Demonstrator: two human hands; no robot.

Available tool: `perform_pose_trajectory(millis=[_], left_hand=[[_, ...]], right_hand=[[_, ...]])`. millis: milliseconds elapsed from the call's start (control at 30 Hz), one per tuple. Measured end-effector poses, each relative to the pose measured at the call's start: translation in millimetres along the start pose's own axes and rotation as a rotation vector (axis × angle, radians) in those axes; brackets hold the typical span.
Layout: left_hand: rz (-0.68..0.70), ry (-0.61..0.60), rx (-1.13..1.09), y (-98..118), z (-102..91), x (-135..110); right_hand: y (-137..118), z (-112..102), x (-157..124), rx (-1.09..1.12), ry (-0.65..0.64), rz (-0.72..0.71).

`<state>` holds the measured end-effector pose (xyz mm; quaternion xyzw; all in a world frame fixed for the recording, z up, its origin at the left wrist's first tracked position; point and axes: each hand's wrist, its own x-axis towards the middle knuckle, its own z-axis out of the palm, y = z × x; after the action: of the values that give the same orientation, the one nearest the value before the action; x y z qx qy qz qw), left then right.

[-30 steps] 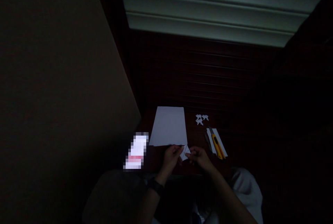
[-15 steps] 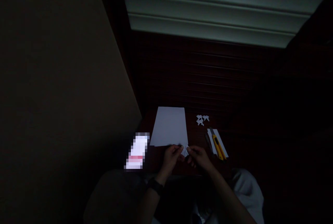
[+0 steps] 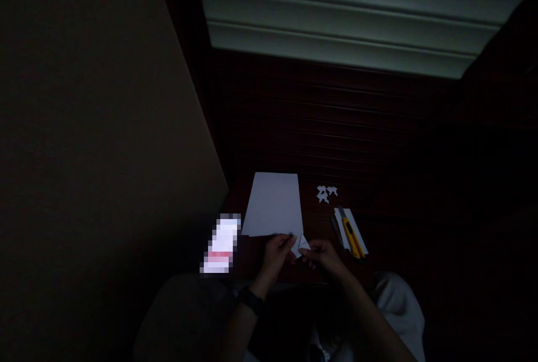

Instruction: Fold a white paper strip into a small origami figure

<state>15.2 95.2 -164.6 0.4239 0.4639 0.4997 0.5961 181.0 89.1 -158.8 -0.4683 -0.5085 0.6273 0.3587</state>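
Observation:
A small folded piece of white paper (image 3: pixel 300 243) with crease lines is held between my two hands over the near part of the dark table. My left hand (image 3: pixel 277 253) pinches its left side between thumb and fingers. At the lower right edge, my right hand (image 3: pixel 323 254) grips the same paper, thumb on top. Just beyond my hands lies a large white sheet or stack of paper (image 3: pixel 275 202). Several small folded paper figures (image 3: pixel 323 193) sit together to the right of that sheet.
On the right, a yellow utility knife (image 3: pixel 352 234) rests on narrow white paper strips (image 3: pixel 361 236), with a dark slim object alongside. A lit, pixelated phone-like screen (image 3: pixel 222 244) is on the left. A wall (image 3: pixel 126 98) rises at left, and slatted panels (image 3: pixel 328 98) stand behind the table.
My right hand has slid slightly right and down along the small folded paper. More of the paper's creased face now shows. My left hand stays nearly in place.

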Motion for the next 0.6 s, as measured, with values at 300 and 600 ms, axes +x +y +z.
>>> perform_pose_trajectory(millis=[300, 600], left_hand=[[-0.028, 0.036, 0.009, 3.4, 3.2, -1.0], [-0.043, 0.021, 0.052, 8.4, 4.1, -2.9]], right_hand=[[-5.0, 1.5, -2.6, 0.046, 0.029, -0.007], [-2.5, 1.7, -1.4, 0.068, 0.093, -0.002]])
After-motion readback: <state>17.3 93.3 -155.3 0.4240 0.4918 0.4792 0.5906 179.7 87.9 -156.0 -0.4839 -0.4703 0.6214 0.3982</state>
